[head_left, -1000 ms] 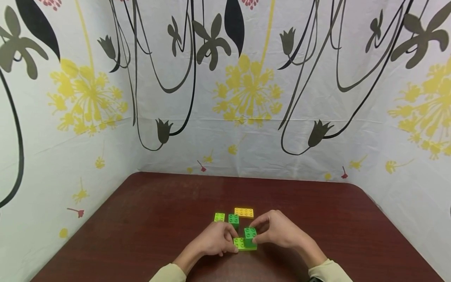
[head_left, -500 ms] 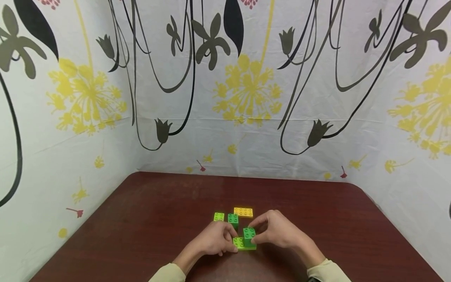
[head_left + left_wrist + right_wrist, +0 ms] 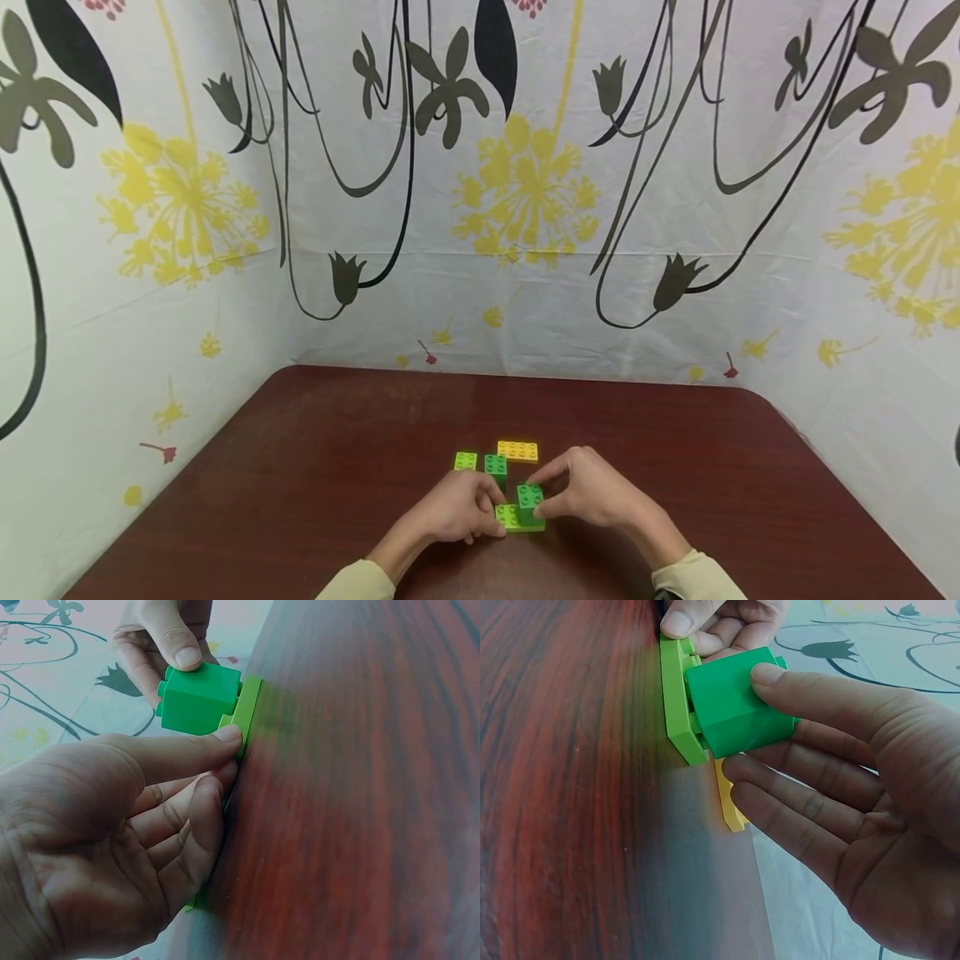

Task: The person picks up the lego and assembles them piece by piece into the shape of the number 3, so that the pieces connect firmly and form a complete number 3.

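Nothing has visibly moved since the earlier frames. The dark green block [image 3: 531, 498] sits on the light green plate [image 3: 510, 517], lower centre of the head view. The right hand [image 3: 592, 490] pinches the block; the left hand [image 3: 457, 510] pinches the plate's edge. Seating appears nearly done. Three other bricks lie unused: a yellow plate [image 3: 518, 451], a small light green brick [image 3: 466, 460] and a second dark green block [image 3: 496, 467].

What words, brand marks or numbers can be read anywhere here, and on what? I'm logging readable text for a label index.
None can be read.
The dark green brick pinched by the right hand shows plain faces.
The light green plate held by the left hand bears no lettering.
Stud tops on the yellow plate are too small to read in the head view.
The wall cloth carries only flower prints.
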The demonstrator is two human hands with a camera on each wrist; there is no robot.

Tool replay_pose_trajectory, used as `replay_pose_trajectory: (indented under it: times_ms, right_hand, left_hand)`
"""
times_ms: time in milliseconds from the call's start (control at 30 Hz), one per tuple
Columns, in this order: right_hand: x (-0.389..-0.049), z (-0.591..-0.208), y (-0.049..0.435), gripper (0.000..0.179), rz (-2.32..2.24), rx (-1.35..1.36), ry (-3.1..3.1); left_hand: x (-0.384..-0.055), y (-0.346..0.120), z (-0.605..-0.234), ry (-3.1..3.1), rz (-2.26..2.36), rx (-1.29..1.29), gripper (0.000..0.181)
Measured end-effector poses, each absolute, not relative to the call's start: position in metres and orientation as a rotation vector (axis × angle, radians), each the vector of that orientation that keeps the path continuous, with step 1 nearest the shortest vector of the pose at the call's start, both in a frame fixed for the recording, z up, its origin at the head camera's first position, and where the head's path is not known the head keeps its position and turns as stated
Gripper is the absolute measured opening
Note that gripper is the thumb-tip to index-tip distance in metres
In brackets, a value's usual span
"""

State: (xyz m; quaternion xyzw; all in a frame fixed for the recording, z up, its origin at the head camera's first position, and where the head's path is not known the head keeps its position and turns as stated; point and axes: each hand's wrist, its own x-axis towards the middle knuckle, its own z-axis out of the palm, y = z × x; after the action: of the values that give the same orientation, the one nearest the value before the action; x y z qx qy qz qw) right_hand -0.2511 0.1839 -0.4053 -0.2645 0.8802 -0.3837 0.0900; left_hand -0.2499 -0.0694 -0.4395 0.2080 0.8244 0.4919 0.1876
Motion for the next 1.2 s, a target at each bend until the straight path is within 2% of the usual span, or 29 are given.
replay_pose_trajectory:
  times_ms: [1200]
  right_hand:
    - [-0.2542,-0.4099,0.1898,0.028,-1.197,-0.733,2.571]
  left_hand:
    - [-0.2490,-0.0682,-0.4390,2.339,1.384,0.582,0.022]
